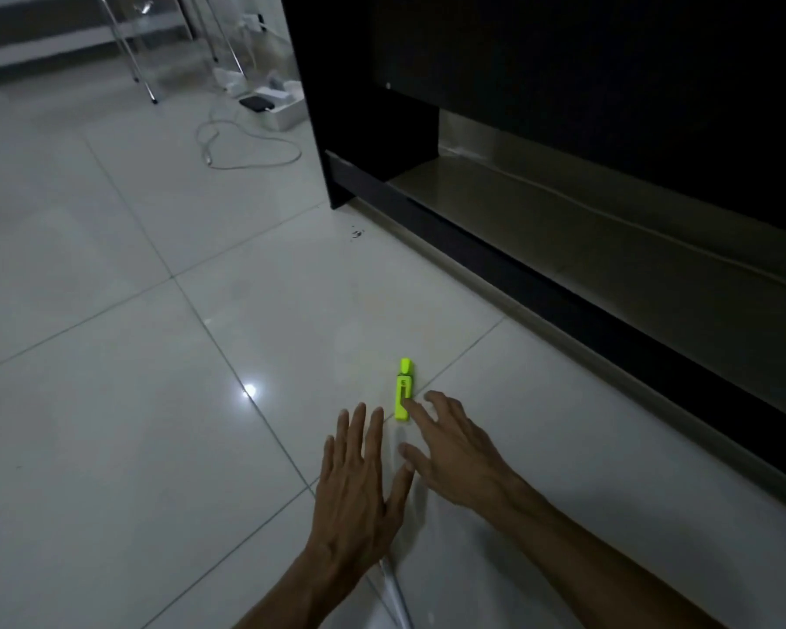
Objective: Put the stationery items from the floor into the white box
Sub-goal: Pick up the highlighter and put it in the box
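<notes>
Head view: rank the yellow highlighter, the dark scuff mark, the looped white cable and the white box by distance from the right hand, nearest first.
1. Yellow highlighter: on the floor at the fingertips of the right hand.
2. Dark scuff mark: farther ahead, by the black cabinet's corner.
3. Looped white cable: beyond it, to the left.
4. White box: farthest, just behind the cable beside the cabinet.

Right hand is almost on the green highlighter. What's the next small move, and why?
Probably close the right hand around the highlighter. Its index fingertip already reaches the marker's near end, with the hand open and nothing held. The left hand is spread flat, empty, beside it. The highlighter lies flat on the floor tile, unobstructed, so a pinch across its body looks easiest.
</notes>
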